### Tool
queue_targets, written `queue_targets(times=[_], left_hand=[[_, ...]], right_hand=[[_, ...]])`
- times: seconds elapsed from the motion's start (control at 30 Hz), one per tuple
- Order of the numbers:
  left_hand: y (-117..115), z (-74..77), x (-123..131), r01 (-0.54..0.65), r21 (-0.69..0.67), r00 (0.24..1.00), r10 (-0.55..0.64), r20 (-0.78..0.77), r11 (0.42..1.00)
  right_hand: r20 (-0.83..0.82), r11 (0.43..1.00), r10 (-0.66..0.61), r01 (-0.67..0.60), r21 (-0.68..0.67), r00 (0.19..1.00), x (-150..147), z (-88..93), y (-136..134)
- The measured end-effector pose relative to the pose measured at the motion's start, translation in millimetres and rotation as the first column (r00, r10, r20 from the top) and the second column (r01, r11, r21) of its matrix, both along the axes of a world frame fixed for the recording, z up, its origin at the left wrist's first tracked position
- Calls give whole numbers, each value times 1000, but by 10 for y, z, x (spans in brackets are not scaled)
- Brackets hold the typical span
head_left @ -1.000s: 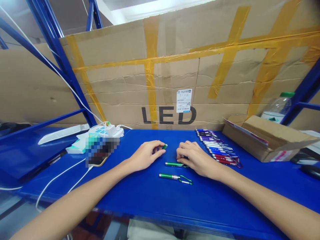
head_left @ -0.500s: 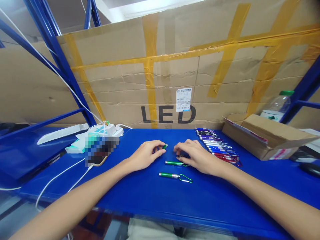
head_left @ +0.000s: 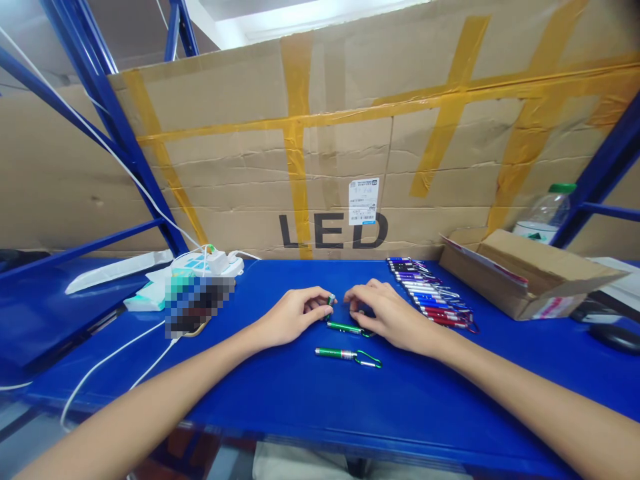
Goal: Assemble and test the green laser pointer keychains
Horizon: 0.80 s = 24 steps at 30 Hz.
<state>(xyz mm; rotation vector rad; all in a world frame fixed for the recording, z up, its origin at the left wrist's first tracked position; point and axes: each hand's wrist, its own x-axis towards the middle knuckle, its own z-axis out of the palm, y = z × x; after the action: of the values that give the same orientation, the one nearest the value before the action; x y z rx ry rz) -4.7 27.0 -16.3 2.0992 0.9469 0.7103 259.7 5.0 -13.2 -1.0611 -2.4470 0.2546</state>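
Observation:
My left hand (head_left: 293, 312) rests on the blue table (head_left: 300, 393), fingers closed on a small green flashlight (head_left: 330, 301) whose tip pokes out to the right. My right hand (head_left: 387, 313) lies palm down just right of it, fingertips almost touching that tip. Its fingers are curled, and whether they hold anything is hidden. A second green flashlight (head_left: 345, 328) lies partly under my right hand. A third green flashlight (head_left: 337, 353) with a green carabiner clip (head_left: 369, 361) lies in front of both hands.
A row of several purple, blue and red flashlights (head_left: 430, 297) lies to the right. An open cardboard box (head_left: 525, 273) and a plastic bottle (head_left: 545, 213) stand beyond it. A white power strip (head_left: 207, 263) with cables sits at left. A taped cardboard wall (head_left: 350, 133) closes the back.
My two hands have drawn closer together; the right hand slid left toward the green flashlight tip held in my left hand.

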Motion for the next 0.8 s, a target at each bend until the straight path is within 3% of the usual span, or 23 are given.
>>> queue_targets(times=[0.17, 0.3, 0.47, 0.8], left_hand=[[6, -39, 24, 36, -95, 997, -29, 77, 995], [-63, -11, 60, 19, -2, 999, -19, 29, 1000], [-163, 42, 91, 83, 141, 996, -80, -30, 987], [-166, 52, 88, 82, 202, 996, -72, -54, 976]], right_hand=[[-197, 995, -2, 22, 98, 980, -36, 8, -37], [-301, 988, 29, 18, 151, 953, -110, 37, -141], [-297, 977, 101, -37, 212, 950, -174, 54, -220], [-278, 979, 88, -32, 200, 957, -162, 42, -205]])
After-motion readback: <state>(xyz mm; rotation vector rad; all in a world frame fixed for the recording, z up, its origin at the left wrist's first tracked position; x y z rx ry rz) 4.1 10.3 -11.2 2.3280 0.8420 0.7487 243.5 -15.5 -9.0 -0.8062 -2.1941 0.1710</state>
